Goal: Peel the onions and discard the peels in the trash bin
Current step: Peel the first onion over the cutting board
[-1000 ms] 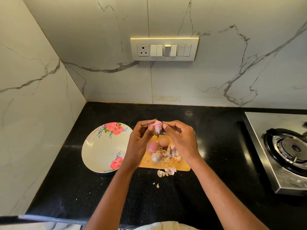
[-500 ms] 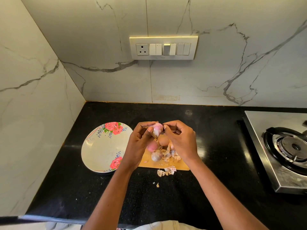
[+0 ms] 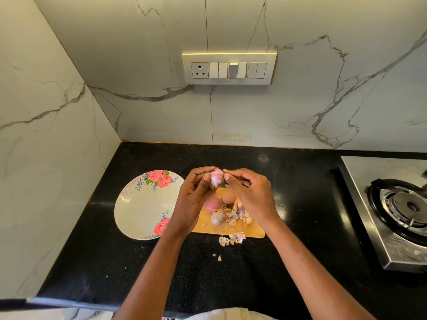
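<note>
The stove (image 3: pixel 392 211) runs off the picture's right edge. The left hand (image 3: pixel 193 199) covers the cutting board's (image 3: pixel 254 229) left edge and part of one onion (image 3: pixel 212 202). Both forearms are cut off below.

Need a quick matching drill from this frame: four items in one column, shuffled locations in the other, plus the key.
Items:
1. Pink half-peeled onion
2. White floral plate
3. Steel gas burner
4. Papery loose peels

Places:
A. Far right of the black counter
B. Counter, just off the wooden cutting board
C. Held between both hands
D. Left of the board

Pairs: 1-C, 2-D, 3-A, 4-B
</note>
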{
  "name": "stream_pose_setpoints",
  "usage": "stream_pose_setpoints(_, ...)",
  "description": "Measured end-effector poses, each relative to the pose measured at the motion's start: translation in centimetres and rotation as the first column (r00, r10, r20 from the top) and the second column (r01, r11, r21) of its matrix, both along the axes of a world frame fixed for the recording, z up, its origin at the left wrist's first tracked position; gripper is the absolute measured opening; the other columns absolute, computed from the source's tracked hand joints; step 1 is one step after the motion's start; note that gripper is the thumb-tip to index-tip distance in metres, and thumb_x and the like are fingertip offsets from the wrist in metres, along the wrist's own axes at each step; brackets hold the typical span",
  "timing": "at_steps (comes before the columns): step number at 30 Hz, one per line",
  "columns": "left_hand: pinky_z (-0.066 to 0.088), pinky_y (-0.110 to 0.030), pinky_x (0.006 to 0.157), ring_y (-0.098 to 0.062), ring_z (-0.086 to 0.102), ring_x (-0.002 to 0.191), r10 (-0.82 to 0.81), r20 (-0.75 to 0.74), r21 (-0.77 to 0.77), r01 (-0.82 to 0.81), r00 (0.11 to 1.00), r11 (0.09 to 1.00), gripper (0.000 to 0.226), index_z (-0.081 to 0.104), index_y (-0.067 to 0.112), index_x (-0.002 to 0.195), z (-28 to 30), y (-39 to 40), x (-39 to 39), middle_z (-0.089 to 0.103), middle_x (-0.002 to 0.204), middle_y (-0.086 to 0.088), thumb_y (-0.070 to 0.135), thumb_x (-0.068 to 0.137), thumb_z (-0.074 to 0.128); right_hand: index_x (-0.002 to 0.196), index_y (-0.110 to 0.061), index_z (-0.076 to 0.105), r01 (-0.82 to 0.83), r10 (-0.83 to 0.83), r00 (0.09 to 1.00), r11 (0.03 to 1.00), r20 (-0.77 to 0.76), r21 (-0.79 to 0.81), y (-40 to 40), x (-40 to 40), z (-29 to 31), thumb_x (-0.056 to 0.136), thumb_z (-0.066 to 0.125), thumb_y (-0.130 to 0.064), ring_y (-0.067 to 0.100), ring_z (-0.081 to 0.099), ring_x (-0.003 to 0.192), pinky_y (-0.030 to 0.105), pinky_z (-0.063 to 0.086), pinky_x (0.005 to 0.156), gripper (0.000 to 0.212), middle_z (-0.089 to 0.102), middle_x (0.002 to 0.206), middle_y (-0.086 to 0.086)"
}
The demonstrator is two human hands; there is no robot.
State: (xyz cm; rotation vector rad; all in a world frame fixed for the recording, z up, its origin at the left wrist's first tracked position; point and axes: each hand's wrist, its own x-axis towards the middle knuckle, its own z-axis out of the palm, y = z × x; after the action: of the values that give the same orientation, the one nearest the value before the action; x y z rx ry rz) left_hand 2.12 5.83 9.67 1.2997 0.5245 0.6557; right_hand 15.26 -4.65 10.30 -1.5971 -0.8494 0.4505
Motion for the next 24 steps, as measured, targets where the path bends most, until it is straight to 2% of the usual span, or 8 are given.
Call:
stream_pose_setpoints(6,0.055,-0.035,0.101,-0.027,0.064,0.123,0.001,0.006,-0.017,-0.001,1.0,1.0,0.036,0.057,0.008,0.131,0.1,0.0,0.1,0.066,0.129,-0.01,0.026,0.1,0.05,0.107,-0.014,0.078,0.028,-0.027,0.998,1.0,0.064,-0.003,-0.1,-0.1,0.1,0.091,0.074,-0.023,0.002,0.072,0.09,0.02,0.059,0.081,0.018,0.077,0.095,-0.007)
stream_pose_setpoints(11,0.055,-0.036,0.101,-0.026,0.064,0.122,-0.007,-0.031,0.025,0.008,0.999,1.0,0.036,0.058,0.01,0.131,0.1,-0.1,0.2,0.067,0.128,-0.006,0.029,0.1,0.05,0.102,-0.015,0.077,0.079,-0.077,0.985,0.997,0.155,-0.001,-0.1,-0.1,0.0,0.09,0.076,-0.022,0.0,0.07,0.086,0.013,0.055,0.076,0.014,0.075,0.09,-0.008)
stream_pose_setpoints(15,0.056,-0.033,0.097,-0.026,0.064,0.122,-0.017,-0.039,0.015,0.017,0.999,1.0,0.033,0.058,0.01,0.131,-0.2,0.1,0.0,0.067,0.127,-0.006,0.026,0.103,0.048,0.1,-0.014,0.077,0.107,-0.107,0.972,0.994,0.208,0.012,-0.1,-0.5,-0.4,0.089,0.077,-0.019,0.003,0.07,0.084,0.013,0.055,0.074,0.012,0.074,0.089,-0.008)
stream_pose_setpoints(18,0.056,-0.032,0.093,-0.027,0.065,0.121,-0.033,-0.001,-0.054,0.032,0.999,0.998,0.032,0.059,0.012,0.128,0.1,-0.2,0.2,0.066,0.127,-0.01,0.028,0.104,0.046,0.099,-0.014,0.075,0.125,-0.122,0.956,0.992,0.266,0.006,-0.1,-0.5,-0.6,0.089,0.077,-0.018,0.003,0.069,0.083,0.014,0.055,0.074,0.011,0.073,0.088,-0.009)
stream_pose_setpoints(24,0.056,-0.036,0.098,-0.027,0.063,0.122,0.022,-0.028,-0.006,-0.022,0.999,1.0,0.034,0.06,0.018,0.127,0.7,0.0,0.5,0.063,0.13,-0.009,0.033,0.099,0.047,0.108,-0.017,0.073,0.13,-0.128,0.982,0.992,0.14,0.0,-0.2,0.4,-0.4,0.096,0.068,-0.015,0.006,0.071,0.084,0.019,0.057,0.076,0.013,0.073,0.093,-0.011)
